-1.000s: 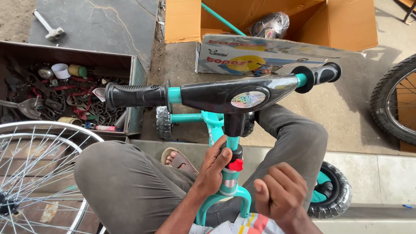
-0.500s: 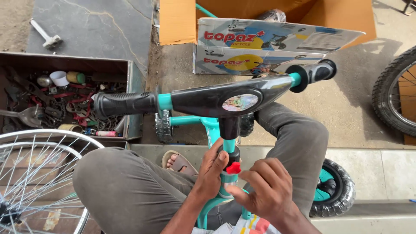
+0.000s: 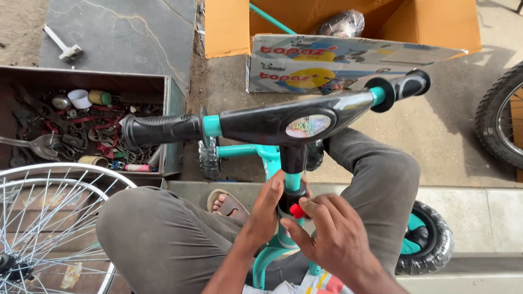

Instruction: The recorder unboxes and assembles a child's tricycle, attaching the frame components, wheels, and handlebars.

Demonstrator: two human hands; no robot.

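Observation:
A small teal children's bike stands between my knees, its black handlebar (image 3: 278,117) crossing the middle of the head view. My left hand (image 3: 265,215) wraps around the teal steering stem (image 3: 293,182) just below the handlebar. My right hand (image 3: 332,237) reaches in from the right, its fingertips touching a small red clamp part (image 3: 297,210) on the stem. A black rear wheel (image 3: 427,239) of the bike shows at the lower right.
A metal tool tray (image 3: 81,122) full of wrenches and small parts sits at the left. A spoked wheel (image 3: 49,228) lies at the lower left. An open cardboard box (image 3: 348,43) stands ahead, a tyre (image 3: 501,117) at the right edge.
My right hand has moved up from my lap to the red part on the stem. My left hand has stayed on the stem. The view has shifted slightly.

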